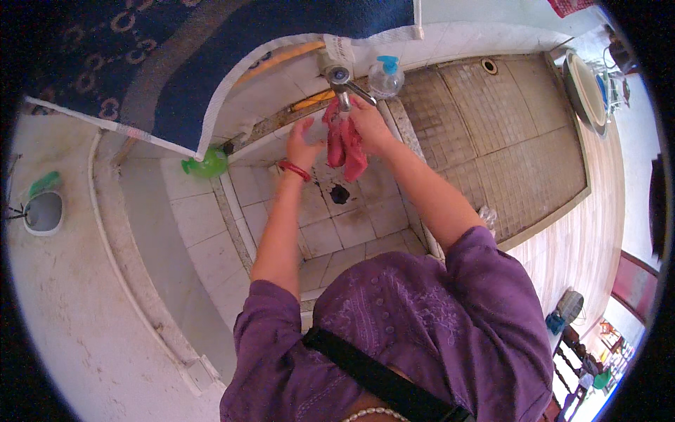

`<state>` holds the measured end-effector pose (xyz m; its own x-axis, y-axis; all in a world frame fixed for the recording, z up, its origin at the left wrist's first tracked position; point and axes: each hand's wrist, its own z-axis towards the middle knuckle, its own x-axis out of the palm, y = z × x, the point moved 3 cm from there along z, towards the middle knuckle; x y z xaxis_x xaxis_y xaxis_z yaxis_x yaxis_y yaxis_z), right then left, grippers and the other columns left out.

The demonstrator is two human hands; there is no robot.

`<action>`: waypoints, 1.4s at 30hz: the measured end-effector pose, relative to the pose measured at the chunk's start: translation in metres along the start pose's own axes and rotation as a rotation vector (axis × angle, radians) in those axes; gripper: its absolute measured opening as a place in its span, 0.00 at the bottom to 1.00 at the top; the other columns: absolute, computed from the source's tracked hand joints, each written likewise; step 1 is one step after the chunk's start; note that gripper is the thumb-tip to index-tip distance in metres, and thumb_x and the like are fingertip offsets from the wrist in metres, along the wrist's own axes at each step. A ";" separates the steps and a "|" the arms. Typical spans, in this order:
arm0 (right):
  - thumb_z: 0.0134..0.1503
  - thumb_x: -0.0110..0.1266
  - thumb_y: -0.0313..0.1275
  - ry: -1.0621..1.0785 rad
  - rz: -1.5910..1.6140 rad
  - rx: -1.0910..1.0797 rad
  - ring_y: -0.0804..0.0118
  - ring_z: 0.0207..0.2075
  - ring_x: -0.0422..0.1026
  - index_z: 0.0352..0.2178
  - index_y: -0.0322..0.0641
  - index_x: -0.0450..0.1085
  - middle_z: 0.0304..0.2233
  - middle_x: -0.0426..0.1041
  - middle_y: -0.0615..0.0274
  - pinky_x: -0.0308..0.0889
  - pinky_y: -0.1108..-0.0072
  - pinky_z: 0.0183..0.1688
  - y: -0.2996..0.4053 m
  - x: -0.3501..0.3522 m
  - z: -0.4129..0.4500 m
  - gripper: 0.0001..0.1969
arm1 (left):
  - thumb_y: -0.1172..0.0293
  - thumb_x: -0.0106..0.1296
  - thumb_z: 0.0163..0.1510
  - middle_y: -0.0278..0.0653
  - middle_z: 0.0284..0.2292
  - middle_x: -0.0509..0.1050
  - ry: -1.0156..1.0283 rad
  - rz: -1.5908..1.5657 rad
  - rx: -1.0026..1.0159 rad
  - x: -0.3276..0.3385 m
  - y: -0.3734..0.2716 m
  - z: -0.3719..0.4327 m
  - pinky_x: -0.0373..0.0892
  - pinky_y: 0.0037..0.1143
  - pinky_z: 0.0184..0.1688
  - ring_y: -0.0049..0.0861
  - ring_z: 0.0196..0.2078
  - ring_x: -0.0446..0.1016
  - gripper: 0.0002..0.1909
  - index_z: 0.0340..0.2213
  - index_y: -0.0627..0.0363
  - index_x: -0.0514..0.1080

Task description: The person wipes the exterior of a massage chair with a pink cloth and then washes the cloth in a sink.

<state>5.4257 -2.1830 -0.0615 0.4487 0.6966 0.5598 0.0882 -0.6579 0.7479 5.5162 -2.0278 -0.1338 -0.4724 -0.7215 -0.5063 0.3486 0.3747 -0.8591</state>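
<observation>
Under the spout of a chrome tap [340, 79] hangs a wet red cloth [348, 150], bunched and drooping over a tiled sink basin [327, 227]. My right hand [372, 124] grips the cloth's upper part, close beside the tap's lever. To the left of the cloth is my left hand [303, 145], fingers apart, holding nothing; a red bangle [294, 170] circles that wrist. Below the cloth, the dark drain hole [339, 194] shows in the basin floor.
A clear pump bottle [386, 79] with a blue top stands right of the tap. A green plastic container [206, 162] sits at the basin's left corner. A blue patterned towel [211, 58] hangs low at upper left. Rightward lies a tiled draining area [490, 126], with stacked basins [585, 92] beyond.
</observation>
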 end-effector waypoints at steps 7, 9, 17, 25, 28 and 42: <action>0.48 0.51 0.33 -0.011 -0.722 -0.353 0.64 0.28 0.72 0.26 0.39 0.69 0.25 0.72 0.56 0.68 0.70 0.32 -0.061 0.042 -0.065 0.09 | 0.47 0.33 0.56 0.37 0.43 0.68 0.578 -1.820 -0.561 0.071 -0.036 -0.038 0.63 0.29 0.46 0.27 0.44 0.67 0.27 0.49 0.53 0.59; 0.47 0.52 0.35 -0.008 -1.132 -0.445 0.59 0.27 0.72 0.24 0.40 0.69 0.23 0.72 0.54 0.68 0.68 0.32 -0.059 0.052 -0.074 0.10 | 0.48 0.33 0.56 0.37 0.43 0.68 0.399 -1.749 -0.560 0.064 -0.028 -0.048 0.64 0.30 0.45 0.28 0.43 0.67 0.27 0.49 0.52 0.60; 0.48 0.45 0.45 -0.207 -1.489 -0.387 0.48 0.28 0.72 0.25 0.46 0.72 0.25 0.72 0.48 0.67 0.61 0.31 -0.060 0.015 -0.012 0.17 | 0.50 0.37 0.55 0.35 0.35 0.70 0.115 -1.540 -0.692 0.094 0.011 -0.021 0.66 0.32 0.40 0.29 0.38 0.68 0.19 0.38 0.50 0.66; 0.49 0.49 0.35 -0.560 -0.845 -0.110 0.52 0.23 0.72 0.34 0.41 0.70 0.26 0.73 0.55 0.66 0.67 0.25 -0.038 -0.056 0.055 0.12 | 0.43 0.40 0.51 0.36 0.45 0.66 0.104 -1.214 -0.669 0.058 -0.025 -0.046 0.60 0.42 0.48 0.38 0.48 0.63 0.28 0.45 0.50 0.62; 0.51 0.48 0.34 -0.196 0.170 -0.047 0.58 0.22 0.71 0.36 0.42 0.68 0.27 0.73 0.62 0.65 0.71 0.23 -0.048 -0.056 0.062 0.12 | 0.42 0.38 0.52 0.40 0.52 0.58 -0.056 -1.228 -1.242 0.036 -0.005 -0.063 0.43 0.60 0.52 0.47 0.57 0.51 0.33 0.53 0.48 0.55; 0.48 0.46 0.45 -0.300 -1.489 -0.151 0.51 0.24 0.73 0.22 0.39 0.71 0.21 0.72 0.50 0.67 0.64 0.27 -0.024 -0.012 0.001 0.19 | 0.57 0.44 0.53 0.33 0.37 0.71 0.036 -1.649 -0.859 0.108 -0.009 -0.047 0.69 0.29 0.35 0.27 0.36 0.71 0.14 0.37 0.49 0.67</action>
<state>5.4188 -2.1760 -0.0866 0.1967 0.5836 -0.7878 0.5280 0.6140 0.5867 5.4242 -2.0821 -0.1845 0.1161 -0.6107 0.7833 -0.8714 -0.4411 -0.2147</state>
